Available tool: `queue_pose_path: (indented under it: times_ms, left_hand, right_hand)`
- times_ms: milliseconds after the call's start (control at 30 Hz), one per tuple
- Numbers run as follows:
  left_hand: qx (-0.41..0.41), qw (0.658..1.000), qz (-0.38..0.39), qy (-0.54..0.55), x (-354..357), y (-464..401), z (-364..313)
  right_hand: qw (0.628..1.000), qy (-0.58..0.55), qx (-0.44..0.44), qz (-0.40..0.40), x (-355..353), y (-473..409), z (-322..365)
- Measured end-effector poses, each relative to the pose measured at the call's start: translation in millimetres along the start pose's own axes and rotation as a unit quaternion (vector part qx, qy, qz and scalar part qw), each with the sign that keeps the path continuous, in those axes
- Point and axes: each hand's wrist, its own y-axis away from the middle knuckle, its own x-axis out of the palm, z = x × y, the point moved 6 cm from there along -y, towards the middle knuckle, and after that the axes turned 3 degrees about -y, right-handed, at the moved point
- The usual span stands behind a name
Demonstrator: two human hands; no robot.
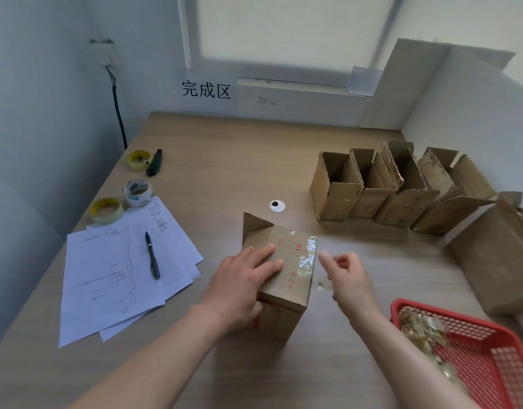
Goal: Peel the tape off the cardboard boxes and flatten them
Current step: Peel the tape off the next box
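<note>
A small cardboard box [286,278] with red print lies on the table in front of me. Clear tape [306,256] runs across its top near the right edge and looks wrinkled. My left hand [242,287] lies flat on the box's top and left side, fingers straight, pressing it down. My right hand [347,276] hovers just right of the box with fingers loosely curled and the index finger pointing at the tape; I cannot see anything held in it. A far flap of the box stands up.
A row of several open cardboard boxes [387,190] stands at the right, with a bigger box [496,258] beside them. A red basket [475,349] holding crumpled tape sits front right. Papers [118,270] with a pen [152,255], three tape rolls [137,191] and a cutter [154,162] lie left.
</note>
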Motion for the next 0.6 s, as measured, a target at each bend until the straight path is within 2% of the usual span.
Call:
queue_pose_path:
  times_ms: [67,133,233,367,400,433,500,533,600]
  left_hand:
    - [0.003,1.000,0.003,-0.002,-0.1,-0.9,-1.0]
    - [0.007,1.000,0.003,0.002,-1.0,-2.2,-3.3]
    - [0.007,1.000,0.005,0.001,-1.8,-3.0,-3.4]
    - [0.004,1.000,0.011,0.003,-0.9,-2.4,-3.2]
    - [0.004,1.000,0.014,0.003,-0.6,-2.3,-2.4]
    - [0.003,1.000,0.016,0.003,-0.4,-2.3,-0.4]
    - [0.000,1.000,0.022,0.002,0.0,-2.1,5.2]
    - [0.000,1.000,0.025,0.003,0.3,-2.0,7.5]
    - [0.007,1.000,0.028,0.005,0.3,-2.0,8.1]
  right_hand:
    - [0.970,0.218,-0.111,-0.003,1.9,-0.9,20.6]
    - [0.929,0.338,-0.150,-0.008,9.7,-3.5,31.2]
    - [0.894,0.406,-0.188,-0.010,23.4,-12.4,37.8]
    - [0.872,0.410,-0.266,0.028,29.7,-16.5,40.4]
    - [0.885,0.378,-0.269,0.036,28.3,-17.3,37.4]
    - [0.916,0.314,-0.246,0.034,24.3,-18.8,32.2]
    - [0.991,0.063,-0.115,0.013,13.8,-20.9,9.9]
    - [0.996,-0.085,-0.032,0.003,12.5,-19.3,-5.9]
    - [0.949,-0.303,0.090,0.004,17.7,-9.4,-28.2]
